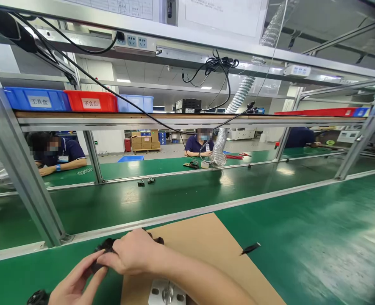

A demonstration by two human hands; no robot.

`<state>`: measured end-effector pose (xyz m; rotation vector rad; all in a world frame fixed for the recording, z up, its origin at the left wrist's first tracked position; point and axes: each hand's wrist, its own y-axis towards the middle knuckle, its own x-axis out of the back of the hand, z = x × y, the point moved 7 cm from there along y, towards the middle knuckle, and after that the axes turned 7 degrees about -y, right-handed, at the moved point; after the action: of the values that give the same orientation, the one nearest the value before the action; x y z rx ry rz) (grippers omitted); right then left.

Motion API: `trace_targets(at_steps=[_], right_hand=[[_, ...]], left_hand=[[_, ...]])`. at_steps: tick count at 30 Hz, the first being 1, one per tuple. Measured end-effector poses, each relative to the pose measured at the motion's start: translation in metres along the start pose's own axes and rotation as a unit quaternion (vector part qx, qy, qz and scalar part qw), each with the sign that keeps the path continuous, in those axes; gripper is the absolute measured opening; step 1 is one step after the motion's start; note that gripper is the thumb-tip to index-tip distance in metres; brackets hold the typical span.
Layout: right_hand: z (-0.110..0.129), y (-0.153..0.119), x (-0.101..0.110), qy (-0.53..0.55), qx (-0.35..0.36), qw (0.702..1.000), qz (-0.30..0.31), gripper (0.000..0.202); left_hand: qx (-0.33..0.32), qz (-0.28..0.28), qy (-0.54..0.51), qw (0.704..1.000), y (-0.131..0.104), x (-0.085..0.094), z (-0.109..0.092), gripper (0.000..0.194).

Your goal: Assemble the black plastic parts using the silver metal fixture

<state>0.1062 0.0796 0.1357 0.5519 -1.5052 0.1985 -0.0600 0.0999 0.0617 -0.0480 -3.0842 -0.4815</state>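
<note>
My left hand (74, 283) and my right hand (133, 254) meet at the near left edge of the green bench, both closed around a small black part (106, 245) that is mostly hidden between the fingers. My right forearm reaches in from the lower right, across a brown cardboard sheet (203, 241). A metal fixture block (166, 293) sits on the cardboard just below my right wrist. Another black part (37, 298) lies at the bottom left beside my left hand.
A small black tool (250, 248) lies by the cardboard's right edge. Two small black parts (145, 181) rest on the green conveyor belt (174, 199) beyond. An aluminium post (22, 178) rises at left. Co-workers (55, 152) sit across the line; coloured bins (90, 101) fill the shelf above.
</note>
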Motion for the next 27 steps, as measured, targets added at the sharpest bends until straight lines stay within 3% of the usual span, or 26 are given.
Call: trace_targets(at_steps=[3,6,7,10,14,17,19,22,24,27], right_hand=[[-0.003,-0.013,0.024,0.056,0.014,0.998,-0.028,0.062],[-0.003,-0.041,0.047,0.076,0.099,0.988,-0.092,0.033],[-0.001,-0.053,0.048,0.061,0.135,0.984,-0.102,0.034],[0.0,-0.09,0.033,-0.014,0.188,0.976,-0.107,0.041],[0.003,-0.129,0.007,-0.047,0.186,0.968,-0.163,0.028],[0.007,-0.146,0.0,-0.035,0.188,0.958,-0.214,0.029],[0.001,-0.15,0.004,0.006,0.151,0.96,-0.234,0.032],[-0.019,-0.154,0.016,0.135,0.03,0.962,-0.237,0.026],[-0.034,-0.159,0.017,0.243,-0.074,0.942,-0.219,0.02],[-0.046,-0.167,0.004,0.373,-0.184,0.894,-0.165,0.022]], left_hand=[[0.042,0.034,-0.043,0.998,-0.003,-0.012,-0.01,0.066],[0.075,0.083,-0.078,0.991,-0.008,-0.024,-0.018,0.07],[0.082,0.105,-0.083,0.988,-0.011,-0.028,-0.019,0.069],[0.106,0.191,-0.09,0.972,-0.028,-0.047,-0.022,0.065],[0.125,0.279,-0.122,0.944,-0.057,-0.074,-0.025,0.06],[0.114,0.317,-0.135,0.932,-0.069,-0.093,-0.029,0.056],[0.093,0.333,-0.121,0.93,-0.07,-0.104,-0.034,0.051],[0.024,0.312,-0.064,0.948,-0.065,-0.117,-0.042,0.036],[-0.072,0.272,-0.017,0.959,-0.065,-0.123,-0.051,0.028],[-0.228,0.224,0.016,0.947,-0.078,-0.128,-0.062,0.03]])
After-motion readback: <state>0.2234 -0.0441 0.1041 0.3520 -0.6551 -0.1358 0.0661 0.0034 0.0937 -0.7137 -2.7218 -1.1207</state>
